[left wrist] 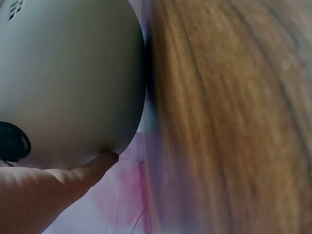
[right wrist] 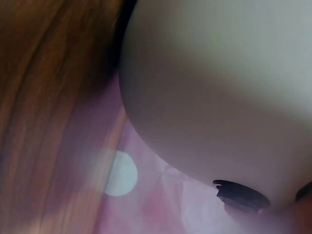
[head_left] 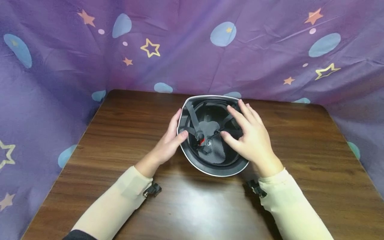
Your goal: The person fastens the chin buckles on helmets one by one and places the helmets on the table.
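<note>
Looks like a makeshift recording booth, not a real home or shop. Dark wood-grain table boxed in on three sides by a creased purple cloth backdrop printed with stars and pale blue blobs. The cloth hangs straight down to the table edge and hides all of the room behind it.

Head camera high and central, looking forward and down over the wooden table, wrist cameras low at either side, each facing inward, pressed close against the helmet shell, all three views sharing helmet, tabletop and purple cloth.
</note>
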A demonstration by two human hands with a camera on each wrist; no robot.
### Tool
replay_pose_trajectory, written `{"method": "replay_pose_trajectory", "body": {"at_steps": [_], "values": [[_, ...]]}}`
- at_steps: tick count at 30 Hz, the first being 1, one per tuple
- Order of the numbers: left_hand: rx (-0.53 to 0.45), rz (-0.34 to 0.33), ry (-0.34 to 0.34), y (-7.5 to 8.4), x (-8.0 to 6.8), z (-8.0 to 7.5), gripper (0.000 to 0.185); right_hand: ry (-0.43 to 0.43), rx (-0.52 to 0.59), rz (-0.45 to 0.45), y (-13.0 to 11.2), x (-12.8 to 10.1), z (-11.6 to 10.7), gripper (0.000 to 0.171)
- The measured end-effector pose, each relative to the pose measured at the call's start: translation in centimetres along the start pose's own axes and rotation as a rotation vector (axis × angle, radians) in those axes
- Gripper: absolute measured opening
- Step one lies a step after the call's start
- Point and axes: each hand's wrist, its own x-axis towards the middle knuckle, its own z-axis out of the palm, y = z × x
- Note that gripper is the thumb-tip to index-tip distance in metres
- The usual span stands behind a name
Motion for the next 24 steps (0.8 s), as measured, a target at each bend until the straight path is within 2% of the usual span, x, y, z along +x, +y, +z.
{"method": "replay_pose_trajectory", "body": {"at_steps": [3,7,13,24], "values": [[-0.086,-0.040,-0.005,0.1,0.0,0.4,0.068,-0.012,-0.014,0.037,0.1,-0.3,-0.1,0.077],[-0.178,-0.094,0.000,0.1,-0.1,0.5,0.066,-0.023,-0.004,0.065,0.2,-0.3,0.1,0.079],[-0.247,-0.081,0.030,-0.1,0.1,0.4,0.068,-0.045,0.019,0.093,0.4,-0.3,0.6,0.080],[-0.265,-0.090,0.067,-0.2,0.1,0.3,0.073,-0.048,0.029,0.117,0.5,-0.5,1.3,0.081]]}}
